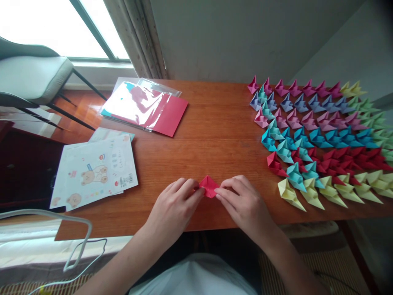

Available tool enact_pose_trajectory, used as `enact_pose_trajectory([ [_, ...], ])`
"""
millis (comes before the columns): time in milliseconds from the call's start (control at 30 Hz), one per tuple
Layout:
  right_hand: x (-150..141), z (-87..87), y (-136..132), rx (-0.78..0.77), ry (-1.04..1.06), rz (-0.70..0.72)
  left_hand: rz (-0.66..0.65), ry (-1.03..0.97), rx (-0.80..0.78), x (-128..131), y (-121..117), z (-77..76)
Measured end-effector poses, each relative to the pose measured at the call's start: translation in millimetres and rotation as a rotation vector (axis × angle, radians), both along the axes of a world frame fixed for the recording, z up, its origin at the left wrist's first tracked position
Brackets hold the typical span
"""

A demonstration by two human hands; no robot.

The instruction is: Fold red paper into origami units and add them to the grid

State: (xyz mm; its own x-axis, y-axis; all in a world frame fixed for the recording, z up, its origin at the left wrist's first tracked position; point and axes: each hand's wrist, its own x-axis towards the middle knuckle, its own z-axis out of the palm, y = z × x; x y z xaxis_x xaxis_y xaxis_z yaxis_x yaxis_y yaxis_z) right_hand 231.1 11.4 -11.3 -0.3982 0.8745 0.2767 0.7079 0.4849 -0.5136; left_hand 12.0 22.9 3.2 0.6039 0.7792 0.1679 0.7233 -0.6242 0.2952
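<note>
A small red folded paper (209,186) is held over the front part of the wooden table, its top corner pointing away from me. My left hand (178,199) pinches its left corner between thumb and fingers. On the opposite side, my right hand (242,199) grips the right corner in the same way. Some fingertips are tucked behind the paper and hidden. To the right stand rows of folded paper boats; a dark red paper boat (275,164) and a pale yellow paper boat (288,193) lie closest to my right hand.
A clear packet of coloured paper (144,106) lies at the back left of the wooden table (215,123). Nearer are white sheets with bear drawings (98,172). A white cable (87,241) hangs by the left edge. A chair (37,78) stands by the window.
</note>
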Motion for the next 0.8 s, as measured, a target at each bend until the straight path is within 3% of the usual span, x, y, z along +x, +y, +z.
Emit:
enact_pose_trajectory([
  [267,-8,-0.5,12,-0.133,0.036,-0.100,0.228,-0.138,-0.061,4,4,-6.4],
  [800,-18,0.8,16,-0.213,-0.041,-0.226,0.315,-0.038,-0.191,11,9,0.0],
])
